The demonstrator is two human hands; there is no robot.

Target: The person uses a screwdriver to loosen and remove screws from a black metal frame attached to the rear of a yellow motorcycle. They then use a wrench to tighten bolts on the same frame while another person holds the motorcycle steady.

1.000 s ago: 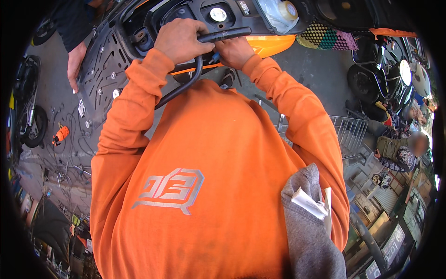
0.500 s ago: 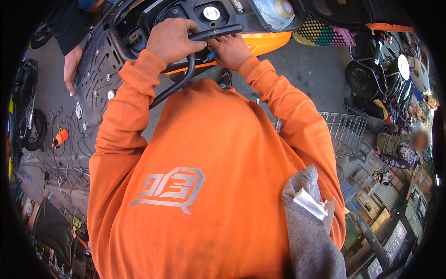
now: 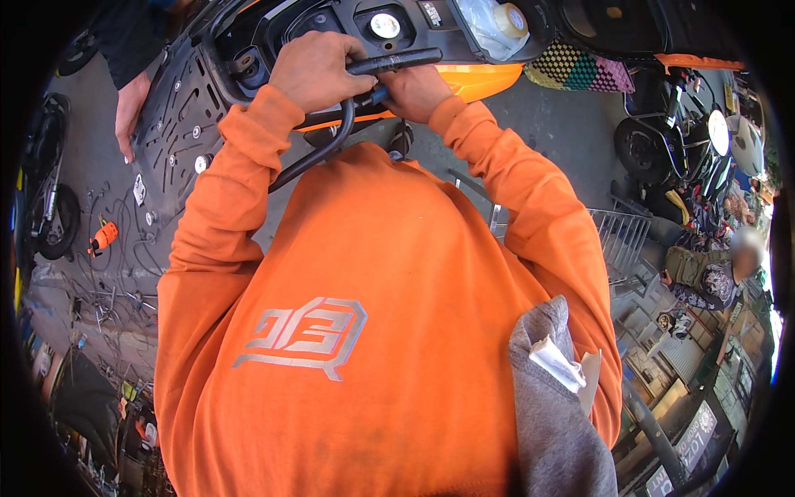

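Fingers of the left hand (image 3: 319,73) curl over a black bar (image 3: 397,61), the thumb beneath it, gripping it near its bend. Right-hand (image 3: 416,91) fingers sit under the bar beside a small blue piece (image 3: 379,96); the bar partly hides them, and whether they close on the piece I cannot tell. The bar's straight end crosses in front of the bike's orange panel (image 3: 480,80), while its other length slants down toward the left sleeve (image 3: 240,182).

Compared with 0.5 s ago, the left hand keeps its hold, the blue piece shows darker, and the bar covers more of the right fingers. The whole view has shifted slightly.

Beyond the bar lie a round silver cap (image 3: 384,26) and a clear bag (image 3: 489,33). To the left is a slotted black plate (image 3: 178,112), with 1 co-worker's hand (image 3: 129,112) hanging at its edge, as before. An orange tool (image 3: 102,238) lies on the floor among cables (image 3: 124,273). At right stand 1 motorbike (image 3: 654,149) and a metal rack (image 3: 621,236).
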